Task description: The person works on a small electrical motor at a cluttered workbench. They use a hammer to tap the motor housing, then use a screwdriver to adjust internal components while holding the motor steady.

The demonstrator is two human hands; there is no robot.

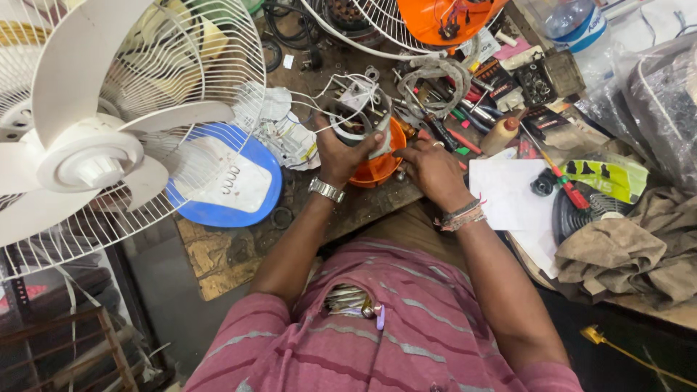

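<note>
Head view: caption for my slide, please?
Left hand grips a fan motor over an orange housing; right hand touches its edge, on a cluttered bench.

Workbench ahead of the person, crowded. Left hand and right hand side by side near the front edge, centre. Motor assembly in the left hand, its wires trailing back. Bowl-shaped housing on the bench between the hands, under the motor. Right hand just right of the housing. Fan far left, overhanging the bench edge; fan base behind its grille, left of the left hand. Screwdrivers behind the right hand. Paper sheet right of that hand. Cloth at far right. Bottle at back right.
</note>
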